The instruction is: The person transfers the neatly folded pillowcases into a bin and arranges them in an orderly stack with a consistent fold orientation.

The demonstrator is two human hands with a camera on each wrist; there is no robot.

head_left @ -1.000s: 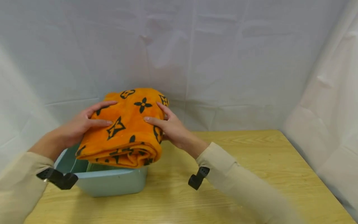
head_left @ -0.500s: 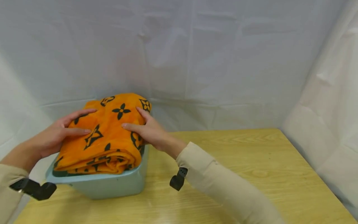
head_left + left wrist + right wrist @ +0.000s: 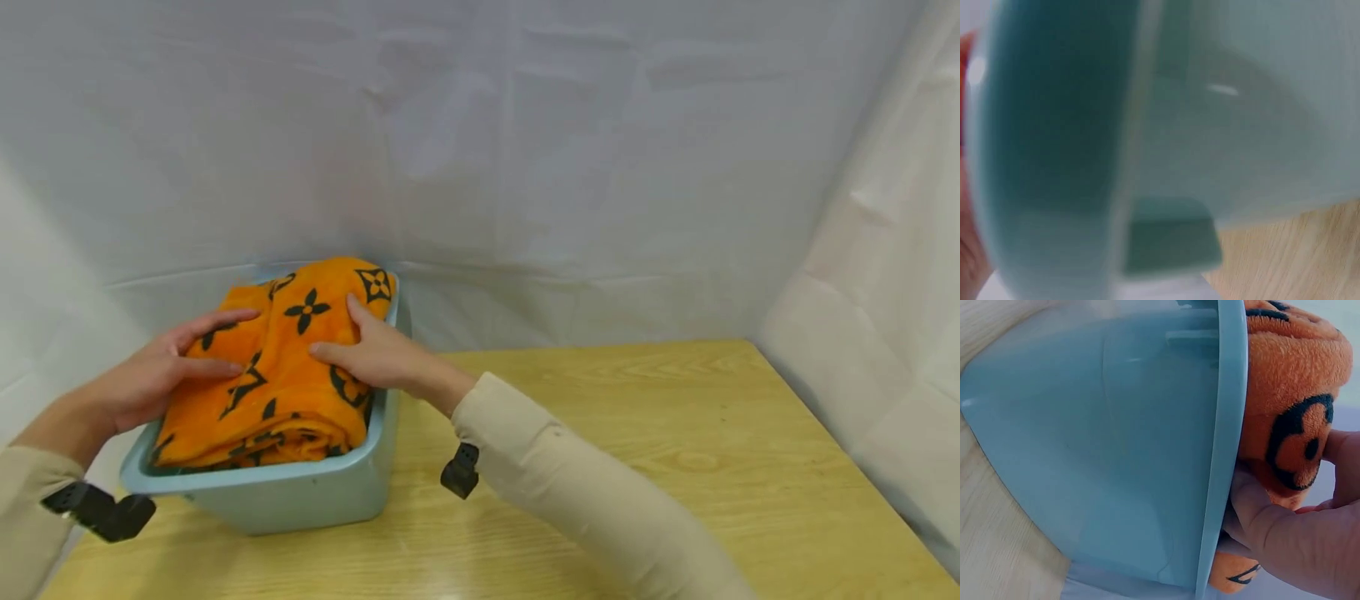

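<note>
1. I see a folded orange blanket with black flower marks, sitting inside a pale blue tub at the left end of the wooden table; the top of the fold stands above the rim.
2. Left hand lies on the blanket's left side, fingers fairly straight and spread on the top layer, thumb along the edge. It presses more than it grips.
3. Right hand is on the blanket's right side by the tub wall, fingers flat on top. The right wrist view shows a finger tucked between blanket and tub rim, so it cups the side of the bundle.
4. Left wrist view is blurred; only the tub wall shows, so no grip detail from there.
5. Handling, my judgement: plush fleece, soft, light, bulky, not fragile, not slippery. It squashes under the palms and the folds will slump if let loose unevenly.
6. Best hold, I think: both sides of the fold at once, palms on top, thumbs or fingers under the edges, so the layers stay stacked.
7. White cloth backdrop behind and to the right.
</note>
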